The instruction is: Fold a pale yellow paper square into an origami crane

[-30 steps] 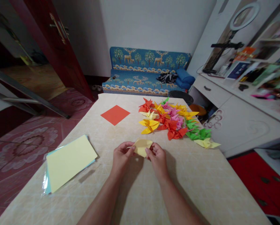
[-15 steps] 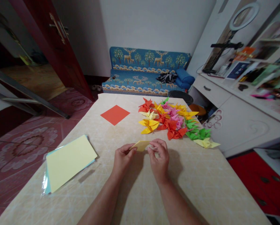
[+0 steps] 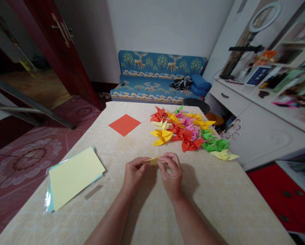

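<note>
A small folded yellow paper (image 3: 154, 160) is held just above the table (image 3: 213, 197), seen almost edge-on. My left hand (image 3: 133, 172) pinches its left end. Pinching its right end is my right hand (image 3: 171, 172), fingers curled over the top of it. Both hands are closed on the paper near the middle of the table. Beyond them lies a pile of folded paper figures (image 3: 189, 132) in red, yellow, pink, orange and green.
A stack of pale yellow sheets in a clear sleeve (image 3: 74, 176) lies at the left. A flat red square sheet (image 3: 124, 124) lies farther back. Behind the table stands a blue patterned sofa (image 3: 159, 80), and a white cabinet (image 3: 257, 129) is on the right.
The yellow paper has tipped from facing me to nearly flat and edge-on. My right hand has rolled its fingers over the top of it. Both hands stayed in place.
</note>
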Action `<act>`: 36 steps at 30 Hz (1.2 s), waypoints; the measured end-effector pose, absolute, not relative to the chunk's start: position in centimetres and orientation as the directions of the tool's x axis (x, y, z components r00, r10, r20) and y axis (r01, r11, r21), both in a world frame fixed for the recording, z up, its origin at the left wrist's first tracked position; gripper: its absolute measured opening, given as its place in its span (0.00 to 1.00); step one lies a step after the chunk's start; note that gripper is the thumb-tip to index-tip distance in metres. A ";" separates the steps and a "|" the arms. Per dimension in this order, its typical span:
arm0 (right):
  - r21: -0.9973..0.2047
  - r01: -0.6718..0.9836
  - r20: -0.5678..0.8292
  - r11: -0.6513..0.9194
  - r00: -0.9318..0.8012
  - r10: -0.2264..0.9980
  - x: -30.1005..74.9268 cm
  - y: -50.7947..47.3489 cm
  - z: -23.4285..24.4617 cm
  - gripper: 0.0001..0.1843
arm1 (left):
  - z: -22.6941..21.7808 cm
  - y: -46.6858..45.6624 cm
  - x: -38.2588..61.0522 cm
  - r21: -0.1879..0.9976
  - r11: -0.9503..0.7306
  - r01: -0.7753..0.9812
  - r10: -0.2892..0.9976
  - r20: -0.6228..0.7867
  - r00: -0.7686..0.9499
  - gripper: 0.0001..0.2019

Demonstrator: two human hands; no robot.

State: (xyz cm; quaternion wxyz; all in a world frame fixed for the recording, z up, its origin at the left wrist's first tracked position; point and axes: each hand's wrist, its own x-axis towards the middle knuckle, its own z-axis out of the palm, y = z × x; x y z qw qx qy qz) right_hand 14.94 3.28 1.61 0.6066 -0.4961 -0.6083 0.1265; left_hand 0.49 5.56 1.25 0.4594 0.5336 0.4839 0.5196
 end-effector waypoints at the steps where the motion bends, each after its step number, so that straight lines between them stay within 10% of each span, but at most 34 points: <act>1: -0.755 0.452 0.613 0.476 0.227 0.757 14.9 3.3 1.6 0.10 | 1.2 5.6 0.5 0.993 -0.108 0.039 0.994 0.108 -0.005 0.07; 36: -0.650 0.589 0.659 0.481 0.121 0.742 15.1 3.0 2.0 0.05 | 0.6 5.5 0.7 0.996 -0.074 -0.041 0.995 0.077 0.060 0.11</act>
